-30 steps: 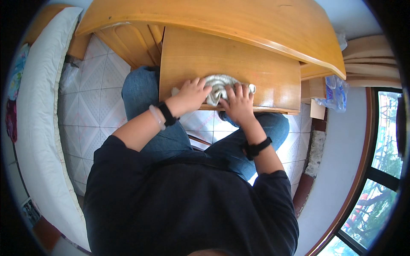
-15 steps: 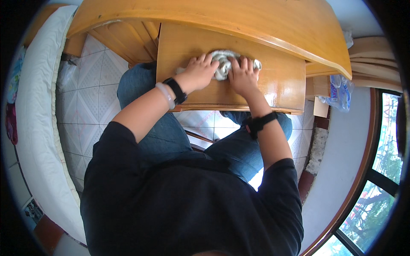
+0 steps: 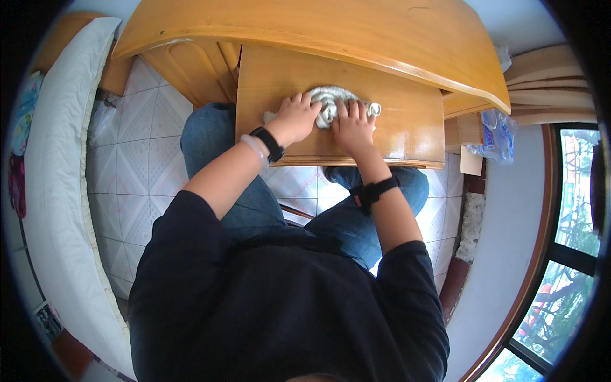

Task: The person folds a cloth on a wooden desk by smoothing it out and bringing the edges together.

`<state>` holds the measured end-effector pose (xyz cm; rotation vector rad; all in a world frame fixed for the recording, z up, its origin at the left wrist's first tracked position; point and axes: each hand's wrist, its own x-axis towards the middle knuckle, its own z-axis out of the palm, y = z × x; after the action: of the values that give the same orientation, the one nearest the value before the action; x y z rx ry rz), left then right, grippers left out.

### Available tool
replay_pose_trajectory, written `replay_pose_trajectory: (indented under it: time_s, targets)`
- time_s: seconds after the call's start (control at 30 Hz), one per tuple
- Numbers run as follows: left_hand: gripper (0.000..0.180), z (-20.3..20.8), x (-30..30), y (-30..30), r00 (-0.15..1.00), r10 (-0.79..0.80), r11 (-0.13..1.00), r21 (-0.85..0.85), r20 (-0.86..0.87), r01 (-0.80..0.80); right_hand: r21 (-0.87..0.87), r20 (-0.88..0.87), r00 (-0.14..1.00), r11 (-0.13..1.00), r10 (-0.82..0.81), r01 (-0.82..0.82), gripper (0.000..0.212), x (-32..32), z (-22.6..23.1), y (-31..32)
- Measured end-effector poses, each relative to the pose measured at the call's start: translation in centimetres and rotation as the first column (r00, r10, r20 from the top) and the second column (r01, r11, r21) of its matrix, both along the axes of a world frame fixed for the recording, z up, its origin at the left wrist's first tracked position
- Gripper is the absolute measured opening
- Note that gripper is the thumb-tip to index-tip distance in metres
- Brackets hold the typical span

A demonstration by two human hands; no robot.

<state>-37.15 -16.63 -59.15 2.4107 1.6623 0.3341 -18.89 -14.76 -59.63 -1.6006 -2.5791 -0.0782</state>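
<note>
A crumpled grey-white cloth (image 3: 331,102) lies on a pulled-out wooden board (image 3: 407,130) under the desk top (image 3: 356,35). My left hand (image 3: 294,118) presses on the cloth's left part, fingers spread over it. My right hand (image 3: 351,126) presses on its right part. Both hands lie flat on the cloth, side by side and nearly touching. Each wrist wears a dark band. My knees in blue jeans sit under the board.
A white mattress (image 3: 54,191) runs along the left over a tiled floor (image 3: 133,172). A plastic bag (image 3: 496,137) and folded curtains (image 3: 547,83) are at the right beside the desk. A window (image 3: 566,254) fills the lower right.
Both hands and the cloth have moved away from me, from near the board's front edge to its back part under the desk top.
</note>
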Motion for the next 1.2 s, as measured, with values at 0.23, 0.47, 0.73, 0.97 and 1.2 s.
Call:
replay_pose_trajectory:
  time_s: [0.23,0.47,0.73,0.97,1.2]
  targets:
    - [0.036,0.7,0.2,-6.3,0.998,-0.058,0.998,0.001,-0.004,0.058,0.044,-0.023,0.993,0.992,0.120,-0.118,0.051,1.2,0.6,-6.2]
    - [0.030,0.5,0.0,-4.3,0.998,-0.051,0.998,0.027,0.021,0.051,-0.025,-0.042,0.996,0.996,0.083,-0.084,0.048,0.5,0.9,-3.9]
    - [0.031,-0.2,0.2,3.2,0.997,0.071,0.994,0.085,0.011,-0.072,0.006,0.022,1.000,1.000,-0.008,0.008,0.047,-0.8,0.0,3.7]
    - [0.027,-0.5,0.8,4.8,0.987,0.159,0.981,0.114,-0.013,-0.157,0.002,0.057,0.993,0.995,-0.099,0.099,0.048,-1.8,-0.4,5.1]
    - [0.020,-1.1,0.2,1.4,0.994,0.107,0.977,0.189,-0.032,-0.099,0.025,-0.006,0.999,0.999,-0.045,0.045,0.047,-1.3,-0.4,1.3]
